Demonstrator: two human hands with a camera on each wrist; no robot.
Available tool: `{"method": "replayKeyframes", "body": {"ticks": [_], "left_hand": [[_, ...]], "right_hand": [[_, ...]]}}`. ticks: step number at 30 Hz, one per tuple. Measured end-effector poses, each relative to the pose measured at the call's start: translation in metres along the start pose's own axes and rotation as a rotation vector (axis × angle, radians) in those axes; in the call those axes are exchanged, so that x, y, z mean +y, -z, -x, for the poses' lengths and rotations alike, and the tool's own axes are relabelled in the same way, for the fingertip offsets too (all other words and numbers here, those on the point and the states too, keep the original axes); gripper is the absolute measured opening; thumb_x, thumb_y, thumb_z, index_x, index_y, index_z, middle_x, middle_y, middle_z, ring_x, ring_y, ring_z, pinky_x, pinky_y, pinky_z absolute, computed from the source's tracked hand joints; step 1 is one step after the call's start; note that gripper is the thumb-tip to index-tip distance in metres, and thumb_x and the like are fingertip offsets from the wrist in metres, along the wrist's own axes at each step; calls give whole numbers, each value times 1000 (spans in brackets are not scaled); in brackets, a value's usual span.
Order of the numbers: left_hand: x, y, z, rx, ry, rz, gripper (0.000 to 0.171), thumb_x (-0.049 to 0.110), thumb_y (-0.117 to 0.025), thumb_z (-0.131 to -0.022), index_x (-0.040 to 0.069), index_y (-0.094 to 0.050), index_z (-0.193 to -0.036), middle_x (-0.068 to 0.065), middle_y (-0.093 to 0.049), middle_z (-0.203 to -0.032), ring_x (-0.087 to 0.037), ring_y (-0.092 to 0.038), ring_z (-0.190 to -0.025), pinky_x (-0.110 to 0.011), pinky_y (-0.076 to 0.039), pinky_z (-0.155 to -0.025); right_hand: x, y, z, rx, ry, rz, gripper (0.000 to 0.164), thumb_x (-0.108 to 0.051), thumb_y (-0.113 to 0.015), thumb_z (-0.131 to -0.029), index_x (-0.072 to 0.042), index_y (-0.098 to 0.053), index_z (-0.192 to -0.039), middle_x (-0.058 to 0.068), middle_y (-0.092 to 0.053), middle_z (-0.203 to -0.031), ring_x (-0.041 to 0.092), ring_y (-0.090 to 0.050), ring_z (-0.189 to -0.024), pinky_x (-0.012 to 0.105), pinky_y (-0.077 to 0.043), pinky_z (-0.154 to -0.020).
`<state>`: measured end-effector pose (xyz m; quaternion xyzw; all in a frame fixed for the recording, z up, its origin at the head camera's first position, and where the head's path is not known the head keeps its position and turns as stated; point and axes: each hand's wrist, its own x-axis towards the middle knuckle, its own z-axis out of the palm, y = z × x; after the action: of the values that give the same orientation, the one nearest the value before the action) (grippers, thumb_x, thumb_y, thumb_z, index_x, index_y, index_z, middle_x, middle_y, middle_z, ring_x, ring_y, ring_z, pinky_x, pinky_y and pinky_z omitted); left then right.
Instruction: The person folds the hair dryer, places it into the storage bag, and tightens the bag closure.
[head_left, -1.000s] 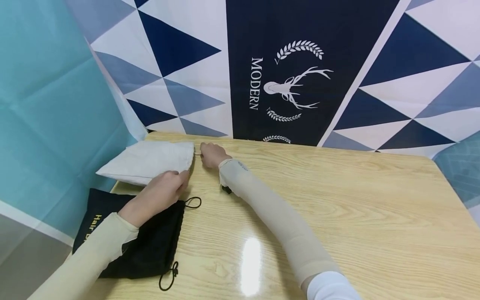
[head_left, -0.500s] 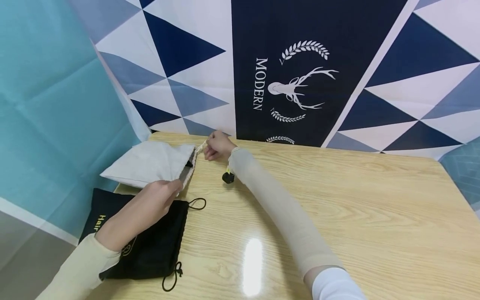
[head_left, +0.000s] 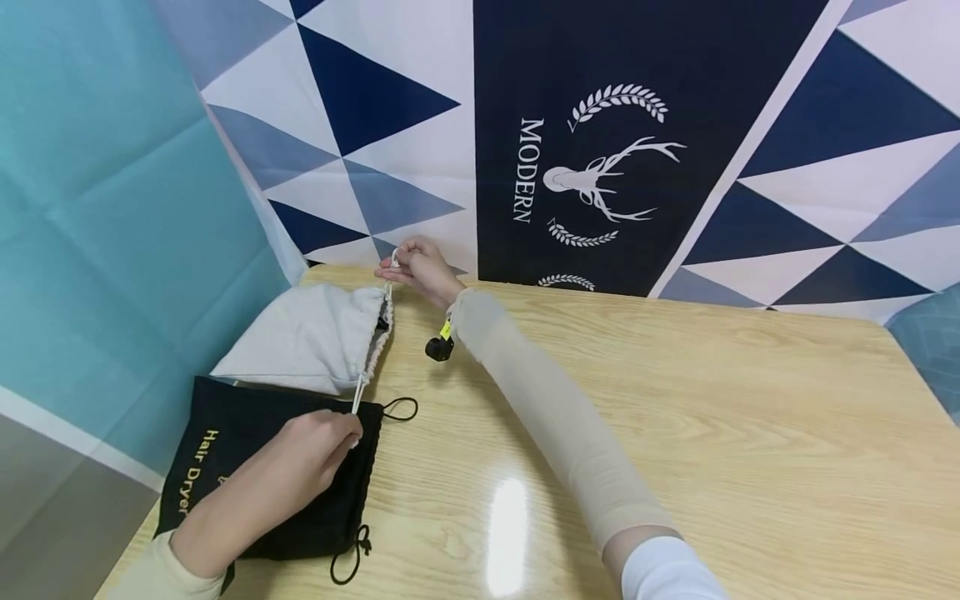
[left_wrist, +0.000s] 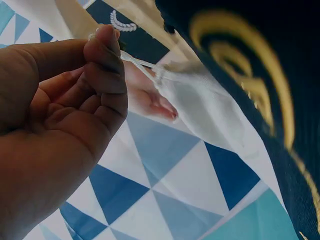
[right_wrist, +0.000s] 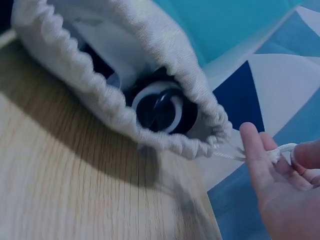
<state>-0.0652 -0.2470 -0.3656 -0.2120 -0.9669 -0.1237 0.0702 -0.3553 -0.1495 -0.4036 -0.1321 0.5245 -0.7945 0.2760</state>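
A light grey drawstring bag lies at the table's far left corner, its gathered mouth facing right and partly open. Inside, the right wrist view shows a dark round object with a pale ring; its kind is unclear. My left hand, above the black bag, pinches the white drawstring at the mouth's near end, the cord taut in the left wrist view. At the far end my right hand holds the other white drawstring between thumb and fingers, close to the patterned backdrop.
A black drawstring bag with gold "Hair Dryer" lettering lies flat in front of the grey one, its black cord loops on the wood. The wooden table stretches right. A patterned cloth backdrop stands behind, a teal one at the left.
My left hand has moved from the bag's mouth toward the near side, drawing out a cord. My right hand has shifted back and left with its cord. The mouth has gone from flat to gaping.
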Motion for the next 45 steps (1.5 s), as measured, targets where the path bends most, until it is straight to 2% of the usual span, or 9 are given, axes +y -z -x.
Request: {"method": "replayKeyframes", "body": {"ticks": [7,12,16,20,26,32,37,41,45], "left_hand": [[16,-2,9,-95,0,49,22,4,-61,-81,19,-51,-69,15,-40,-60,0,-40,-55,-17,-37,-50],[21,-3,15,-146,-7,113,22,2,-61,-81,17,-51,-69,13,-38,-58,0,-36,-52,-17,-34,-48],[24,-8,19,-162,-15,146,20,3,-59,-82,16,-52,-69,13,-39,-58,1,-38,-53,-18,-36,-48],[29,-19,22,-186,-19,174,21,7,-57,-85,18,-53,-68,15,-40,-59,2,-40,-54,-16,-37,-49],[36,-27,21,-298,5,231,24,8,-53,-88,19,-51,-67,15,-38,-55,1,-36,-51,-15,-35,-47],[37,-27,25,-377,23,299,27,4,-52,-86,20,-50,-64,15,-33,-54,3,-31,-49,-15,-33,-44],[35,-28,23,-396,43,335,28,5,-53,-86,20,-50,-63,15,-32,-54,3,-29,-48,-15,-31,-44],[33,-28,18,-355,33,280,24,10,-53,-89,20,-52,-67,15,-37,-54,2,-34,-48,-16,-34,-45],[33,-24,14,-281,30,164,17,13,-55,-88,18,-55,-72,15,-42,-57,1,-40,-51,-18,-36,-47]], "right_hand": [[-4,0,-3,-3,126,158,7,-5,-37,-96,0,-38,-93,27,-57,-94,37,-62,-89,36,-50,-79],[-15,-2,-1,-28,168,234,7,-2,-37,-95,5,-37,-95,33,-53,-99,42,-58,-92,41,-47,-82],[-26,-12,4,-2,252,354,10,0,-36,-94,10,-36,-96,36,-52,-99,43,-58,-92,41,-48,-81],[-34,-27,9,-20,350,478,13,1,-37,-94,14,-37,-96,35,-52,-99,40,-58,-92,37,-49,-81],[-26,-28,-16,-6,447,668,12,-9,-39,-95,3,-42,-92,21,-59,-95,25,-63,-88,26,-49,-78],[-17,-23,-20,57,459,802,10,-14,-40,-95,-6,-41,-88,11,-61,-95,16,-63,-88,15,-46,-75],[-15,-18,-6,-36,439,804,12,-11,-37,-96,0,-39,-92,17,-56,-98,20,-60,-92,20,-46,-79],[-20,-15,14,-122,379,798,15,-10,-38,-95,4,-42,-96,20,-54,-94,26,-60,-85,28,-49,-75],[-22,-8,41,-201,314,952,13,-14,-41,-95,-3,-47,-96,12,-56,-91,23,-62,-72,29,-51,-65]]}}
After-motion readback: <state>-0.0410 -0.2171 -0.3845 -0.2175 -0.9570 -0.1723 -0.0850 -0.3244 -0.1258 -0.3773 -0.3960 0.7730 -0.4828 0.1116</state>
